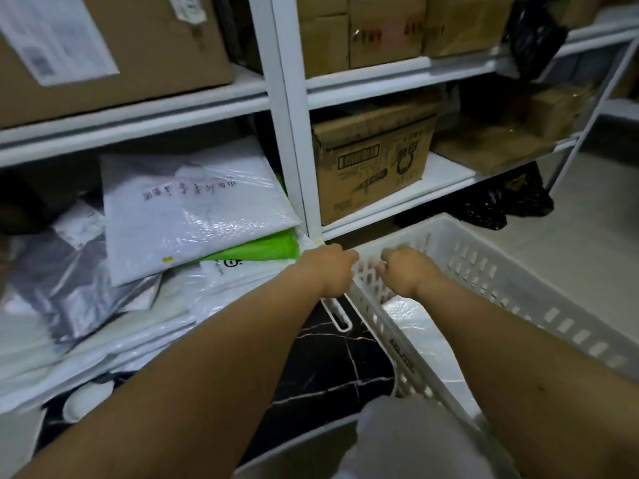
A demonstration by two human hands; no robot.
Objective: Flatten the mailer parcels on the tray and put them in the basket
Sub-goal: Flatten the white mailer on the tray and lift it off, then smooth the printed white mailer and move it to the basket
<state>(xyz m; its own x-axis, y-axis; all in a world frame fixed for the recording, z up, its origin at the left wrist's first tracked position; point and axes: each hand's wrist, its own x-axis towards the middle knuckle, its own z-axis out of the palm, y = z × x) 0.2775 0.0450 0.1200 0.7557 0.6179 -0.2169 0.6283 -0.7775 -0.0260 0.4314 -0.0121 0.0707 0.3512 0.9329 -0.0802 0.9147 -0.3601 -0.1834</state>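
Two bare arms reach forward to a white slotted basket [484,271] on the floor, where the left hand [328,267] and right hand [403,269] both curl their fingers over its far-left rim. One white mailer [425,337] lies inside the basket. More mailers [193,209], white, grey and green, lie piled to the left on a white tray [337,314] under shelves [397,77] of cardboard boxes [373,167].
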